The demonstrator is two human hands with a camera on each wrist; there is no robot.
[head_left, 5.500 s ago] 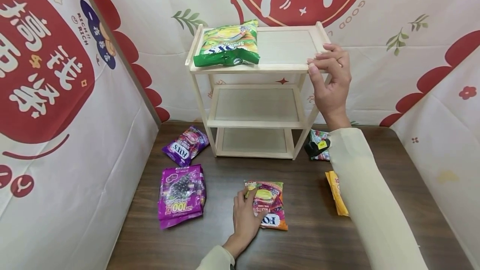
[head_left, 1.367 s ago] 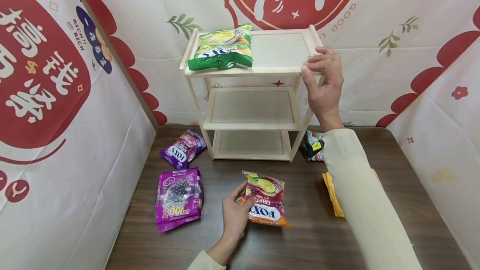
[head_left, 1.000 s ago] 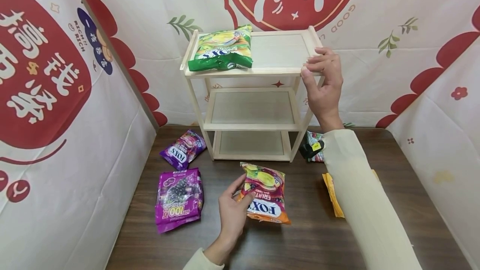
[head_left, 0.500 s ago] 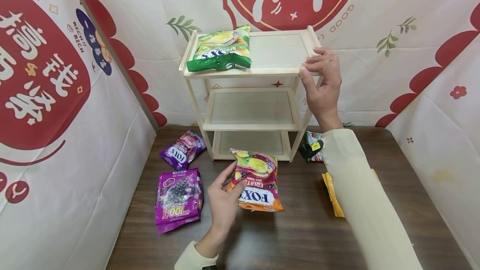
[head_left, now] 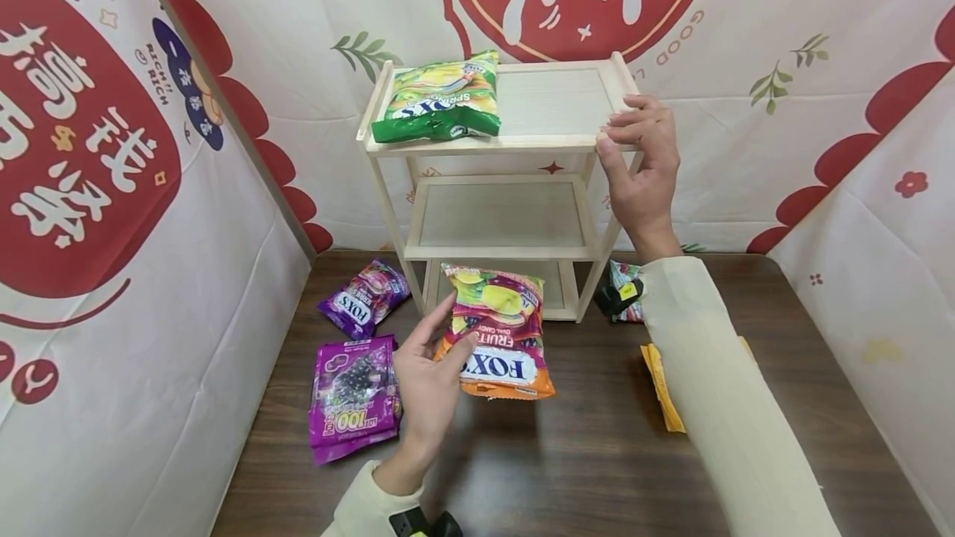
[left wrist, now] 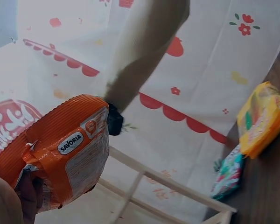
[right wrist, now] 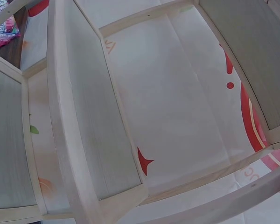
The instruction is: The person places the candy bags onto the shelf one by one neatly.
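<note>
Got my left hand (head_left: 429, 388) gripping a candy bag (head_left: 501, 330): FOX'S, FRUITS, OVAL CANDY, plus SAVORIA round back. My right hand (head_left: 645, 168) is holding the shelf (head_left: 554, 98) corner.

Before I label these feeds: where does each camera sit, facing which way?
Head: on the head, facing forward and down at the rack; left hand and right hand show.
Left wrist: on that wrist, facing the held candy bag; part of the left hand and the right sleeve show.
Right wrist: on that wrist, facing the rack's shelves close up; no body shows clearly.
Head and left wrist share the yellow bag.
</note>
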